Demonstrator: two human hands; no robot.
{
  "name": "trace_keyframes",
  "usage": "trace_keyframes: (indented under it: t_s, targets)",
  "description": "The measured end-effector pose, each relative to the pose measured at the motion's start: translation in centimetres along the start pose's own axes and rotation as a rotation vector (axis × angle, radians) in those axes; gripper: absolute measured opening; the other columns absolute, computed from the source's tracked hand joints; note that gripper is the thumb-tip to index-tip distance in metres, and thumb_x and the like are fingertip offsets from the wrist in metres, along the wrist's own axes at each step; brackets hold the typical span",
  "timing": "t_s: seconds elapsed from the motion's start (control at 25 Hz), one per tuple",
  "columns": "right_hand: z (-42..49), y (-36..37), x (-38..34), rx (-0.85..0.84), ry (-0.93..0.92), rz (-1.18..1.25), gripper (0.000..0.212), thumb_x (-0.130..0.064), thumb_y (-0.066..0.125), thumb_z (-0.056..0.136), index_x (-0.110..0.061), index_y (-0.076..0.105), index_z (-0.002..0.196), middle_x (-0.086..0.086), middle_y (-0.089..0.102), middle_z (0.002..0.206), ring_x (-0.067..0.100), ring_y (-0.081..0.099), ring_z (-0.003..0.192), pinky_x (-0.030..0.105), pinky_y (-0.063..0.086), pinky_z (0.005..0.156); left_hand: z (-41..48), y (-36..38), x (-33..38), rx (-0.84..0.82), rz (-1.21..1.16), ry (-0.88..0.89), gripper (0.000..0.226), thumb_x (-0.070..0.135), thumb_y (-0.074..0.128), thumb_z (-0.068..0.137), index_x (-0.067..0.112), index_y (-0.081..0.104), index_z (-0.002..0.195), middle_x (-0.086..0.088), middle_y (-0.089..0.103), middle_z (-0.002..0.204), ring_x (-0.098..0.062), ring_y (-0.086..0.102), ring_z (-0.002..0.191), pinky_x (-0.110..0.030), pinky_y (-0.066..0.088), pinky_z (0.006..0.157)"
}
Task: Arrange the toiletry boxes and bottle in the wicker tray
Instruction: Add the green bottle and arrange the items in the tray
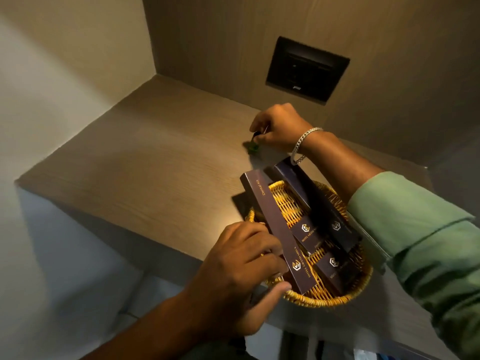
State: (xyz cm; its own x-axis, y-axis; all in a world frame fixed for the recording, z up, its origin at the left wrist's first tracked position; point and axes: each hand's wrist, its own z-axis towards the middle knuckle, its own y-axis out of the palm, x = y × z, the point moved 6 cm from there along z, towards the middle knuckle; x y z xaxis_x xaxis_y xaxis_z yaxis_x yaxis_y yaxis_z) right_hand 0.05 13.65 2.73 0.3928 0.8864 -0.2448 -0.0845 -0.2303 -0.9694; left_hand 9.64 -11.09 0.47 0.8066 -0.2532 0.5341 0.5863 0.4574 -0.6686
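Observation:
A round yellow wicker tray (335,298) sits near the front edge of a wooden shelf. Several dark purple toiletry boxes with gold logos lie in it. A long one (272,224) leans over the tray's left rim, and another long box (293,178) slants across the back. My left hand (241,276) grips the tray's left rim and touches the long box. My right hand (279,128) reaches beyond the tray and is closed on the dark cap of a small green bottle (252,148) that stands on the shelf, mostly hidden by my fingers.
The wooden shelf (145,162) stretches left of the tray. A black socket panel (307,68) is set in the back wall. A pale side wall closes the left. My green sleeve (420,237) crosses over the tray's right side.

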Motion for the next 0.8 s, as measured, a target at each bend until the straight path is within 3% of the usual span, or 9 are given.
trace_keyframes:
  t_s: [0.2, 0.36, 0.52, 0.8]
  targets:
    - [-5.1, -6.0, -0.5, 0.148, -0.018, 0.040, 0.020, -0.019, 0.071, 0.078, -0.012, 0.073, 0.096, 0.003, 0.072, 0.089, 0.009, 0.063, 0.076, 0.016, 0.047, 0.066, 0.2, -0.3, -1.5, -0.010, 0.022, -0.011, 0.015, 0.026, 0.069, 0.082, 0.013, 0.069, 0.091, -0.003, 0.068, 0.103, -0.018, 0.055, 0.108, -0.038, 0.049, 0.085]
    - [-10.7, -8.1, -1.7, 0.021, -0.067, 0.104, 0.020, -0.020, 0.074, 0.075, -0.017, 0.074, 0.095, -0.008, 0.071, 0.086, 0.000, 0.065, 0.075, 0.014, 0.054, 0.065, 0.6, -1.4, -3.1, 0.053, 0.055, -0.001, 0.017, 0.022, 0.071, 0.081, 0.009, 0.071, 0.092, -0.004, 0.068, 0.105, -0.020, 0.057, 0.108, -0.034, 0.049, 0.086]
    - [-12.6, -4.7, -2.5, -0.150, -0.045, 0.003, 0.021, -0.021, 0.073, 0.075, -0.016, 0.074, 0.096, -0.002, 0.074, 0.092, 0.008, 0.066, 0.081, 0.025, 0.055, 0.072, 0.8, -1.9, -4.1, 0.062, 0.082, 0.017, 0.018, 0.021, 0.071, 0.080, 0.008, 0.072, 0.093, -0.004, 0.069, 0.106, -0.020, 0.058, 0.107, -0.035, 0.049, 0.087]
    - [-12.3, -1.0, -2.4, -0.179, -0.039, -0.050, 0.031, -0.028, 0.074, 0.074, -0.011, 0.071, 0.099, 0.007, 0.071, 0.096, 0.020, 0.065, 0.085, 0.038, 0.056, 0.074, 2.0, -3.1, -4.8, 0.015, 0.147, -0.011, 0.020, 0.022, 0.065, 0.079, 0.007, 0.071, 0.092, -0.006, 0.070, 0.103, -0.023, 0.059, 0.102, -0.033, 0.048, 0.085]
